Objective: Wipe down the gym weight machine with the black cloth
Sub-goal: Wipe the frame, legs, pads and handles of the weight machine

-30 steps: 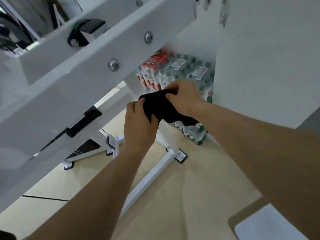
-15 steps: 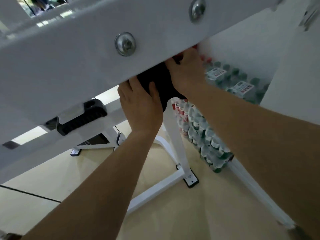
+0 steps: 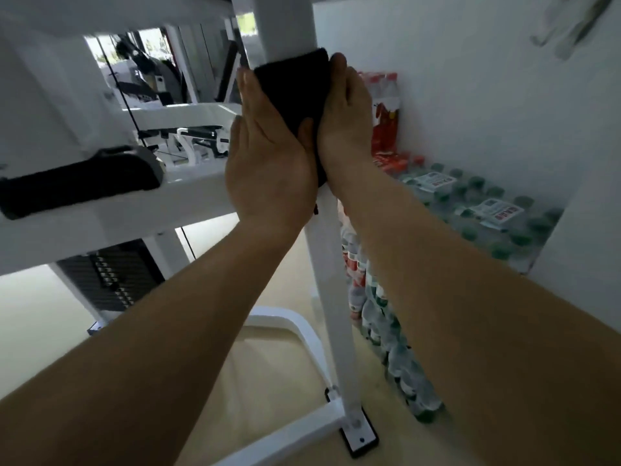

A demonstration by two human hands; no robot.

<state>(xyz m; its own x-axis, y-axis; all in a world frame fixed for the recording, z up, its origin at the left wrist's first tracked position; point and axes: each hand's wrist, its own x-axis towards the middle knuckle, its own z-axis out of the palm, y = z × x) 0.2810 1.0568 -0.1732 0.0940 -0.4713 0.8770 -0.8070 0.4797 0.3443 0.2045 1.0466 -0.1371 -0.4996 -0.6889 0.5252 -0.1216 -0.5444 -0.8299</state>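
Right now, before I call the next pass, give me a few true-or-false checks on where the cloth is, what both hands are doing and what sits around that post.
1. The black cloth lies against the white upright post. True.
2. Only the left hand touches the cloth. False: the right hand presses it too, from the opposite side.
3. By the right wall stand packs of bottles. True.
4. The cloth lies on the floor. False: it is high up on the post.
5. The weight stack is to the left of the post. True.
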